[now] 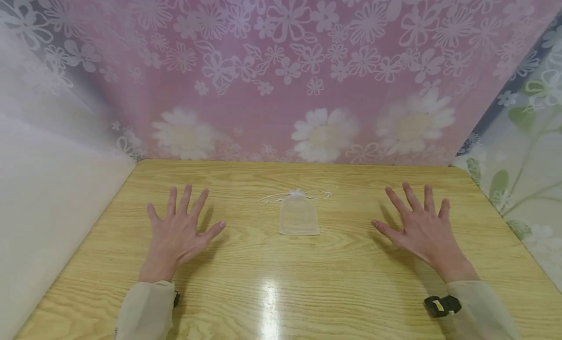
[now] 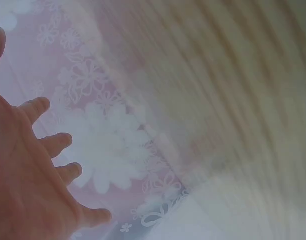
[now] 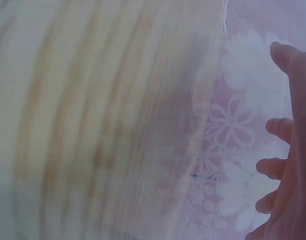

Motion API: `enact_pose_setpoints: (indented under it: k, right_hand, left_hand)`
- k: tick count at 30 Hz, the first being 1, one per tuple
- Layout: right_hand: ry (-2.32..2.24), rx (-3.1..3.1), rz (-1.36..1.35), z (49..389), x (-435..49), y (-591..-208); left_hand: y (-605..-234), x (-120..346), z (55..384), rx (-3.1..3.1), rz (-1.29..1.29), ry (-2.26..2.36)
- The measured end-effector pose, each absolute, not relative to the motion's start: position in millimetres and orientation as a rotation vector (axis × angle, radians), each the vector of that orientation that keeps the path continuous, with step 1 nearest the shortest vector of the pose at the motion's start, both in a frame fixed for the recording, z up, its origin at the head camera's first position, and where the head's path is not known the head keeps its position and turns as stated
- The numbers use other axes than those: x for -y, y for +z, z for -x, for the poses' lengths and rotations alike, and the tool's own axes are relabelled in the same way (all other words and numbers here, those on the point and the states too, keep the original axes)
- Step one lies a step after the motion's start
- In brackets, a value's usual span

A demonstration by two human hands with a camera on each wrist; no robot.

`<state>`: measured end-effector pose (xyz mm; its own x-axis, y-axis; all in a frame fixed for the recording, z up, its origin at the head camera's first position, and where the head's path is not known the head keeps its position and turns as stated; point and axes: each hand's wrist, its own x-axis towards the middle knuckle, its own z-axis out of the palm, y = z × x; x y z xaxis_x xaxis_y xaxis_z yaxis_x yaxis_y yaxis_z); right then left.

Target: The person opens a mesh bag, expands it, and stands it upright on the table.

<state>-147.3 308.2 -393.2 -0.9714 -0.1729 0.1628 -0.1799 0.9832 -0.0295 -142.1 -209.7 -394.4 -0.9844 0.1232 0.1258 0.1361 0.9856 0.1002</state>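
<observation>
One sheer white drawstring bag [image 1: 299,218] lies flat on the desk [image 1: 342,281], between the left hand [image 1: 179,237] and the right hand [image 1: 425,235] and well apart from both. Its neck is gathered at the far end; cords [image 1: 322,192] extend to each side. The fingers [image 1: 186,198] of both hands are spread wide and hold nothing.

Possible faults: the bag appears light and thin, so a dragging fingertip could slide or crumple it. The cords appear loose; snagging only one side could tighten the neck or pull the bag askew. The see-through fabric blends with the wood grain, which could cause a misplaced pinch.

Count: one bag, two hands, one desk, two black wrist devices [image 1: 442,306].
</observation>
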Motion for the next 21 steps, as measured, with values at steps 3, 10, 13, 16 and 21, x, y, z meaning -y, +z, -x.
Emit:
enact_pose_setpoints:
  k: [3,10,13,16,21]
  right_hand:
    - [0.083,2.975,-0.281,148.7,-304.9,-394.4]
    - [0.152,2.988,-0.332,153.3,-291.7,-397.0]
    - [0.168,2.992,-0.364,156.1,-285.8,-397.9]
    - [0.171,2.974,-0.394,159.0,-279.4,-399.1]
    - [0.199,2.952,-0.444,163.7,-268.4,-401.9]
  left_hand:
    - [-394.8,207.1,143.4,3.011,0.211,-0.2]
    - [-395.9,196.4,148.9,2.991,0.297,-0.366]
    - [-394.6,190.8,150.8,2.966,0.338,-0.429]
    - [-392.7,185.1,152.4,2.943,0.375,-0.475]
    - [-388.6,175.7,154.8,2.937,0.416,-0.512]
